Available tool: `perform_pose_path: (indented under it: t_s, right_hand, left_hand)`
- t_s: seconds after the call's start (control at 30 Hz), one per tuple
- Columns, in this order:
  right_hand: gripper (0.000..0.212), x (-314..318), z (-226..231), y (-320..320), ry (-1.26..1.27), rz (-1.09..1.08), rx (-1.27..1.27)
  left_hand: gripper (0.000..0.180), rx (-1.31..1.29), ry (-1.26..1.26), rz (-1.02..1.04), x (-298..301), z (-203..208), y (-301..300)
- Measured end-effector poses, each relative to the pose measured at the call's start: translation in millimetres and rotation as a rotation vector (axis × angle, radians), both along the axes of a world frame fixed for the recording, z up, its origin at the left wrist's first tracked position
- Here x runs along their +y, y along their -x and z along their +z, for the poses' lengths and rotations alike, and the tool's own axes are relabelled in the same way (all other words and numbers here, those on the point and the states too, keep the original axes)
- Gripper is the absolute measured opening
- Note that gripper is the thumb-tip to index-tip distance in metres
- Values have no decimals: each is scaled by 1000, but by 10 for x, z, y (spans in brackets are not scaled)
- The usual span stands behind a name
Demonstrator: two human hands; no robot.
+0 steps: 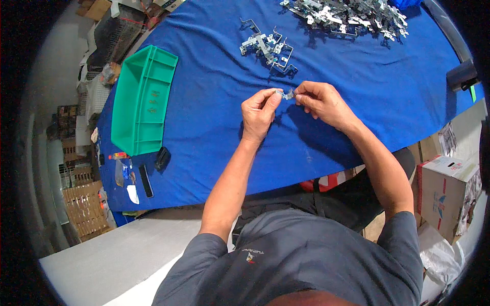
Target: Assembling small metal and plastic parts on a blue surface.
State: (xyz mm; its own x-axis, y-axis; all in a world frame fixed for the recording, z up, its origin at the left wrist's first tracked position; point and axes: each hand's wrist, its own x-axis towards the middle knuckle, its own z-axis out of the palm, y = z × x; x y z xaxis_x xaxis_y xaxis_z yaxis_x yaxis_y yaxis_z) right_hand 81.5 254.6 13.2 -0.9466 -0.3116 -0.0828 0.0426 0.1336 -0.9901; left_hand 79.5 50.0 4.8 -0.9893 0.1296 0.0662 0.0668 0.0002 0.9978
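Observation:
Over the middle of the blue cloth, my left hand (259,113) pinches one end of a small silvery metal bracket (287,96) between thumb and forefinger. My right hand (321,103) has its fingers closed at the bracket's other end; whether they hold a second small part there is too small to tell. Just beyond my hands lies a small group of similar bent metal brackets (268,48), some with thin wire-like arms. A much larger heap of metal brackets (352,18) covers the far right of the cloth.
A green plastic bin (127,102) with a divider stands at the left; several tiny parts lie in its side compartment. Near it are a black object (162,159), a dark flat bar (146,181) and a small red-capped bottle (118,155). A cardboard box (444,194) stands right of the table.

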Motion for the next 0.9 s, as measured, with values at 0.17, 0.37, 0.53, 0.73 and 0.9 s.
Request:
perform_pose_path:
  t_s: [0.17,0.37,0.53,0.73,0.9]
  right_hand:
    - [17,11,6,10,-63,9,20]
    - [22,51,-9,54,204,21,-147]
    - [26,54,1,75,280,43,-165]
    - [21,22,-63,76,94,61,-49]
    - [19,58,46,92,42,-173,90]
  left_hand:
    - [17,120,141,-46,16,-33,3]
    - [16,178,260,-72,24,-37,5]
    - [14,185,243,-104,22,-56,15]
    - [14,234,344,-149,28,-1,9]
    - [14,215,259,-84,30,-32,-2]
